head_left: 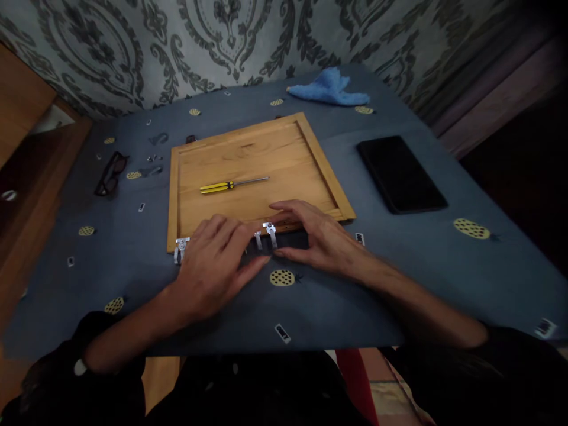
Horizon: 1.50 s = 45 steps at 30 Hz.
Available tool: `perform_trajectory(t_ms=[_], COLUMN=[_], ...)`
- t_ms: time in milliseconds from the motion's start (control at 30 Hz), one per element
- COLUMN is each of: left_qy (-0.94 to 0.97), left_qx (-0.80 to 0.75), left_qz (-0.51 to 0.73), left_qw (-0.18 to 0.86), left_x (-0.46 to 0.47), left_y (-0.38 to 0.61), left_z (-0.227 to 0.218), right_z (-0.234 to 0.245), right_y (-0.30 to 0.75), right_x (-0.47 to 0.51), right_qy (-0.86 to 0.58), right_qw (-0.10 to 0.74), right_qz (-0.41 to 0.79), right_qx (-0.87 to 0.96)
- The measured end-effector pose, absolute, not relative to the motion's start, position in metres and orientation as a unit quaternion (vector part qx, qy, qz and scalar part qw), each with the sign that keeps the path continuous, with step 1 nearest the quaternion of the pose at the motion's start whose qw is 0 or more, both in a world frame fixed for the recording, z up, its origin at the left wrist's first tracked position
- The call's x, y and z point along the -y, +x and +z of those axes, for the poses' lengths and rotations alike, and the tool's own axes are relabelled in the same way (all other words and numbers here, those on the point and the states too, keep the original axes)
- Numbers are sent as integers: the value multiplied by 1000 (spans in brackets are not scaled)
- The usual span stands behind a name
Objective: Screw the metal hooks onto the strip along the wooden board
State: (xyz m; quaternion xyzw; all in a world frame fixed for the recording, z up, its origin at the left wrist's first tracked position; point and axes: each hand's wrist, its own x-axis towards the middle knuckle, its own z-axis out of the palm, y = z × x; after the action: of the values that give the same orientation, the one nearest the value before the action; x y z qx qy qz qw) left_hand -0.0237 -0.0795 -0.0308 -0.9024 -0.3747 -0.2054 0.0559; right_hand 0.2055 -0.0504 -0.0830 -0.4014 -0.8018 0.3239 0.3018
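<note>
A framed wooden panel (248, 157) lies on the table, its near edge towards me. Along that edge are metal hinge-like brackets: one bracket (270, 234) stands near the middle with a further metal piece (258, 239) beside it, and another bracket (181, 249) is at the left corner. My left hand (213, 260) rests over the near edge, thumb apart, with its index fingertip close to the middle bracket. Around that bracket's right side my right hand (322, 239) curves, thumb and fingers apart. Whether either fingertip touches the metal is unclear. A yellow-and-black screwdriver (234, 184) lies on the panel.
The table bears a blue pineapple-print cloth (346, 313). A black tablet-like slab (402, 174) lies to the right, a blue cloth (329, 87) at the back. Dark glasses (112, 173), small screws (154, 158) and grey metal parts (158, 138) lie to the left.
</note>
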Motion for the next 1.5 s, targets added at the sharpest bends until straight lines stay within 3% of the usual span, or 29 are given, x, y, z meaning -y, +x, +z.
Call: perform_trajectory(t_ms=[500, 1233, 1500], left_qy=[-865, -835, -838], left_qx=[452, 484, 478], left_qz=[-132, -157, -153], left_qw=[-173, -209, -215], left_x=[54, 55, 54], left_y=[-10, -5, -5], left_z=[-44, -49, -49], right_z=[-85, -85, -41], right_y=[207, 210, 213], right_x=[50, 50, 9], right_qy=[-377, -376, -404], right_qw=[314, 300, 309], right_qz=[309, 342, 317], right_qx=[815, 807, 800])
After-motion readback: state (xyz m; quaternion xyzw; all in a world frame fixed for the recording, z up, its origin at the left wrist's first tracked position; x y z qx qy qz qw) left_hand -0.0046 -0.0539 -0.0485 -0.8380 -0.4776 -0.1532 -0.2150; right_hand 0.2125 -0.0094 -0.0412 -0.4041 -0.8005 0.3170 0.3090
